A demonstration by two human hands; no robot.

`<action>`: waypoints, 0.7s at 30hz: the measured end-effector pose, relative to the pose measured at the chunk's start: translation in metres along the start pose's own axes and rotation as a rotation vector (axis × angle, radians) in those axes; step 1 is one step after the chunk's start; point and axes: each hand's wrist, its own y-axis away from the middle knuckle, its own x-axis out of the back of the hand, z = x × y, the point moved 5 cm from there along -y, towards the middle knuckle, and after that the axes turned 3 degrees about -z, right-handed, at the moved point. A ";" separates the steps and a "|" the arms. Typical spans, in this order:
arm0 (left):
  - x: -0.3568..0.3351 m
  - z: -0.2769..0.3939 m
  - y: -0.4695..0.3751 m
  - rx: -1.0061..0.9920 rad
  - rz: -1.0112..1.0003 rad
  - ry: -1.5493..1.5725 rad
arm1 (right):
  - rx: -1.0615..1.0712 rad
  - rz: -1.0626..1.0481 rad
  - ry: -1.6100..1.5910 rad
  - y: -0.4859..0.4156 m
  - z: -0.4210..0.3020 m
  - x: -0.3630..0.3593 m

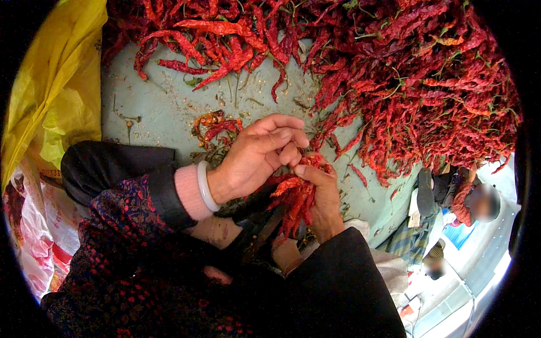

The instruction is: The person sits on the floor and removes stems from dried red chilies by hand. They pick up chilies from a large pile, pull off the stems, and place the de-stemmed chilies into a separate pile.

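My right hand (323, 190) grips a bunch of dried red chili peppers (296, 203), its thumb pressed over their upper ends and the pods hanging down. Close against the top of that bunch is my left hand (262, 154), its fingers curled; whether it pinches a stem or pod between the fingertips cannot be told. A white bangle (205, 186) circles the left wrist over a pink cuff. Just beyond the left hand, a few shriveled orange-red chilies (217, 126) lie on the pale green surface (169, 101), among loose stems and seeds.
A large heap of dried red chilies (422, 93) spreads across the back and right. A yellow plastic sack (63, 84) stands at the left, above a white and red plastic bag (55, 224). Two people (463, 203), (435, 257) are at the far right.
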 end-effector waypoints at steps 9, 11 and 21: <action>-0.013 0.006 0.002 0.052 -0.147 -0.191 | -0.100 0.044 -0.026 0.013 0.010 -0.005; -0.003 0.009 -0.001 0.007 -0.114 -0.317 | -0.019 0.035 -0.146 0.024 -0.004 -0.013; -0.004 0.007 -0.004 0.028 -0.099 -0.136 | 0.205 -0.024 -0.087 0.033 -0.038 0.023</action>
